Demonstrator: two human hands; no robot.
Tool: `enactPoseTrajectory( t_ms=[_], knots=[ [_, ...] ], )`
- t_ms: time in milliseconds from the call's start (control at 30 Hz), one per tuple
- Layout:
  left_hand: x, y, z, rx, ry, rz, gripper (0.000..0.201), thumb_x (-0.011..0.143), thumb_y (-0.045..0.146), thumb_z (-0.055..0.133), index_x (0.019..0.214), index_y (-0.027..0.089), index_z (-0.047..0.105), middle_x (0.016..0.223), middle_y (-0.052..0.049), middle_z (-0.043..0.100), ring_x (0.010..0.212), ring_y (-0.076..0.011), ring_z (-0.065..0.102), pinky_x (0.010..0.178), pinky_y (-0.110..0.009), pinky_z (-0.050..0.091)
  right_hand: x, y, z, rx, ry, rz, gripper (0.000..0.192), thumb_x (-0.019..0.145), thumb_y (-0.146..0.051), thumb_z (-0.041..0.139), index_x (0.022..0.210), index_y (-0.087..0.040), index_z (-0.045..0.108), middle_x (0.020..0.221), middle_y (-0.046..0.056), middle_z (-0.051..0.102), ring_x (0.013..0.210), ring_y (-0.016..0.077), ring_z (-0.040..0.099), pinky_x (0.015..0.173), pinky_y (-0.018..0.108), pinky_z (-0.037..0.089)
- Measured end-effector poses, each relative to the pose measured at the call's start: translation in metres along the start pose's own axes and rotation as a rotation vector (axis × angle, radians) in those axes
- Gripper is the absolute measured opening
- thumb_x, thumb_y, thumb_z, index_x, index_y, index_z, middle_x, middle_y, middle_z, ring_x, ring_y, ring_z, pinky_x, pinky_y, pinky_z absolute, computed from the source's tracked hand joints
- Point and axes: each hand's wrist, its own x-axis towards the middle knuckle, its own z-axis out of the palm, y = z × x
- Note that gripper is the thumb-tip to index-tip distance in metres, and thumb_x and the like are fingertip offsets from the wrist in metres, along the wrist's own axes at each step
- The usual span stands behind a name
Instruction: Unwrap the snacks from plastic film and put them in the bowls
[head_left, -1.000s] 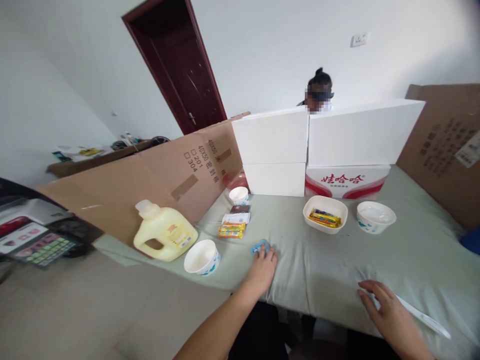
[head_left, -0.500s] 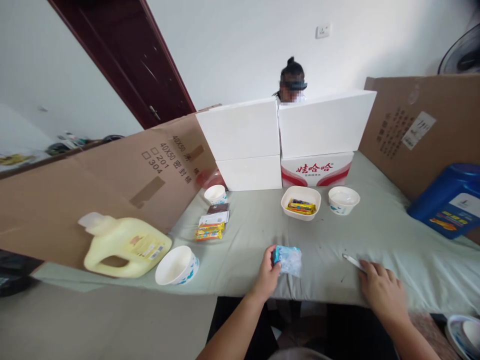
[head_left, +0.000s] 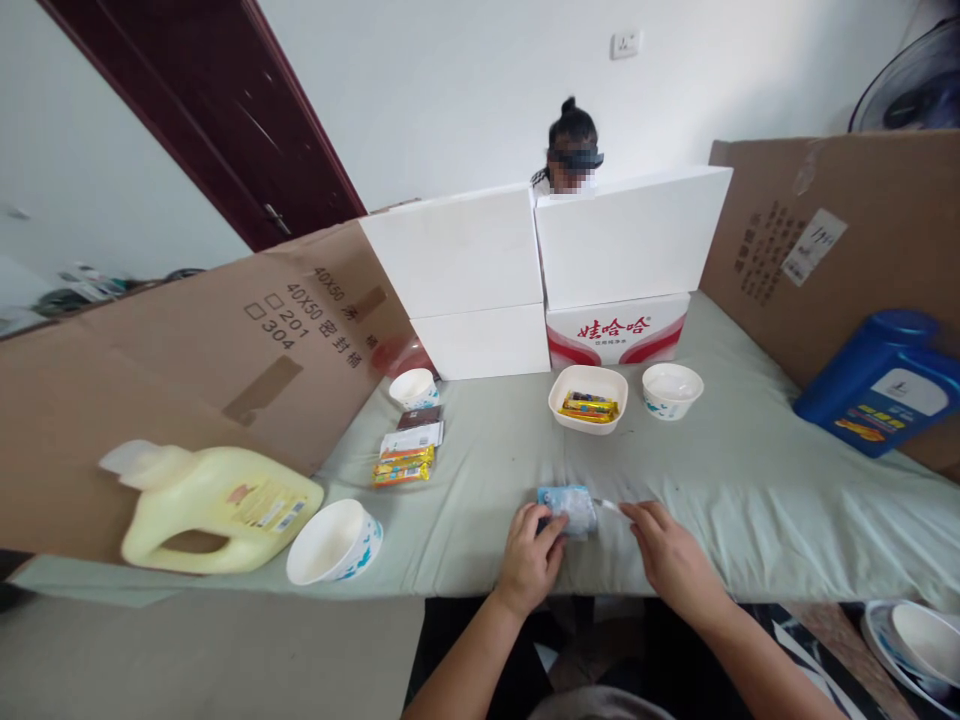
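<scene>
My left hand (head_left: 531, 555) is closed on the left side of a small blue-and-clear plastic packet (head_left: 577, 512), holding it low at the table's near side. My right hand (head_left: 671, 560) grips a slim white-handled tool (head_left: 613, 507) between thumb and fingers. The tool's thin tip points left and meets the packet's right edge; whether it has gone in cannot be made out. Beyond my hands, a cream square bowl (head_left: 555, 400) contains several yellow-wrapped sticks (head_left: 590, 408). Beside it stands a round paper bowl (head_left: 670, 405).
On the left are a yellow jug (head_left: 225, 505), a paper bowl (head_left: 330, 550), yellow packets (head_left: 403, 466) and another paper bowl (head_left: 414, 388). A blue bottle (head_left: 885, 385) leans at right. White boxes (head_left: 457, 260) and cardboard panels (head_left: 180, 370) border the table; a person (head_left: 571, 140) sits behind.
My right hand has moved left, bringing the white tool from the table to the packet's edge. My left hand has brought the packet slightly nearer the table. The whole view has shifted a little.
</scene>
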Motion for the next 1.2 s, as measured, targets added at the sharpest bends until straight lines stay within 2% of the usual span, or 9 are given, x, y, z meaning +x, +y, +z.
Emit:
enactPoseTrajectory(
  t_ms=[233, 433, 567, 700, 833, 933, 1000, 1133, 1200],
  knots=[
    [-0.003, -0.006, 0.007, -0.116, 0.058, -0.005, 0.024, 0.09, 0.018, 0.052, 0.111, 0.021, 0.064, 0.113, -0.009, 0.052, 0.116, -0.024, 0.047, 0.1, -0.043, 0.045, 0.037, -0.047, 0.01, -0.154, -0.305, -0.171, 0.047, 0.081, 0.001, 0.04, 0.12, -0.019, 0.055, 0.103, 0.009, 0.061, 0.085, 0.0199, 0.061, 0.07, 0.029, 0.046],
    [-0.004, -0.007, 0.01, -0.146, 0.097, -0.003, 0.021, 0.088, 0.018, 0.056, 0.107, 0.021, 0.064, 0.109, -0.009, 0.054, 0.115, -0.0249, 0.05, 0.099, -0.044, 0.047, 0.032, -0.026, -0.003, -0.176, -0.354, -0.087, 0.05, 0.081, 0.001, 0.038, 0.122, -0.022, 0.055, 0.101, 0.007, 0.062, 0.082, 0.0173, 0.063, 0.066, 0.026, 0.043],
    [-0.002, -0.008, 0.009, -0.201, 0.164, -0.029, 0.011, 0.088, 0.018, 0.056, 0.096, 0.021, 0.063, 0.101, -0.008, 0.057, 0.109, -0.0233, 0.054, 0.094, -0.041, 0.049, 0.011, 0.014, -0.013, -0.192, -0.302, 0.045, 0.048, 0.085, -0.002, 0.035, 0.123, -0.021, 0.057, 0.103, 0.008, 0.063, 0.08, 0.017, 0.065, 0.065, 0.027, 0.043],
    [-0.004, -0.013, 0.006, -0.346, 0.278, -0.112, 0.006, 0.091, 0.018, 0.05, 0.088, 0.02, 0.055, 0.1, -0.008, 0.057, 0.103, -0.0211, 0.058, 0.089, -0.038, 0.05, -0.002, 0.04, -0.012, -0.266, -0.163, 0.1, 0.036, 0.089, -0.009, 0.039, 0.113, -0.02, 0.063, 0.098, 0.009, 0.065, 0.088, 0.0225, 0.062, 0.076, 0.033, 0.045],
    [-0.009, -0.021, 0.01, -0.49, 0.566, -0.225, 0.005, 0.092, 0.023, 0.047, 0.097, 0.021, 0.047, 0.109, -0.009, 0.052, 0.105, -0.0207, 0.058, 0.087, -0.037, 0.05, 0.003, 0.023, -0.002, -0.223, 0.056, 0.021, 0.024, 0.09, -0.021, 0.048, 0.109, -0.019, 0.064, 0.109, 0.011, 0.063, 0.104, 0.0284, 0.055, 0.088, 0.042, 0.043],
    [-0.015, -0.022, 0.012, -0.367, 0.779, -0.284, 0.019, 0.092, 0.024, 0.046, 0.11, 0.02, 0.044, 0.117, -0.013, 0.048, 0.111, -0.022, 0.053, 0.089, -0.039, 0.049, 0.015, -0.01, 0.006, -0.107, 0.103, -0.104, 0.027, 0.09, -0.023, 0.05, 0.115, -0.018, 0.06, 0.115, 0.012, 0.061, 0.11, 0.0273, 0.052, 0.093, 0.043, 0.041],
    [-0.02, -0.017, 0.01, -0.188, 0.764, -0.188, 0.026, 0.09, 0.02, 0.047, 0.115, 0.018, 0.044, 0.122, -0.015, 0.046, 0.117, -0.0252, 0.048, 0.095, -0.045, 0.045, 0.025, -0.031, 0.013, -0.062, 0.088, -0.187, 0.031, 0.089, -0.021, 0.051, 0.12, -0.019, 0.056, 0.122, 0.012, 0.058, 0.116, 0.0274, 0.048, 0.095, 0.043, 0.04],
    [-0.023, -0.003, 0.003, 0.11, 0.486, 0.285, 0.031, 0.085, 0.01, 0.047, 0.115, 0.018, 0.052, 0.12, -0.012, 0.055, 0.121, -0.0275, 0.048, 0.095, -0.045, 0.044, 0.043, -0.056, 0.028, -0.063, -0.006, -0.307, 0.04, 0.086, -0.017, 0.053, 0.127, -0.02, 0.052, 0.131, 0.012, 0.054, 0.126, 0.028, 0.041, 0.1, 0.044, 0.034],
    [-0.021, 0.001, 0.001, 0.178, 0.345, 0.319, 0.033, 0.086, 0.01, 0.046, 0.116, 0.019, 0.055, 0.118, -0.011, 0.06, 0.119, -0.0265, 0.051, 0.093, -0.042, 0.046, 0.049, -0.058, 0.033, -0.081, -0.067, -0.31, 0.037, 0.086, -0.015, 0.053, 0.123, -0.02, 0.055, 0.124, 0.011, 0.058, 0.119, 0.0272, 0.046, 0.098, 0.044, 0.034]
  ],
)
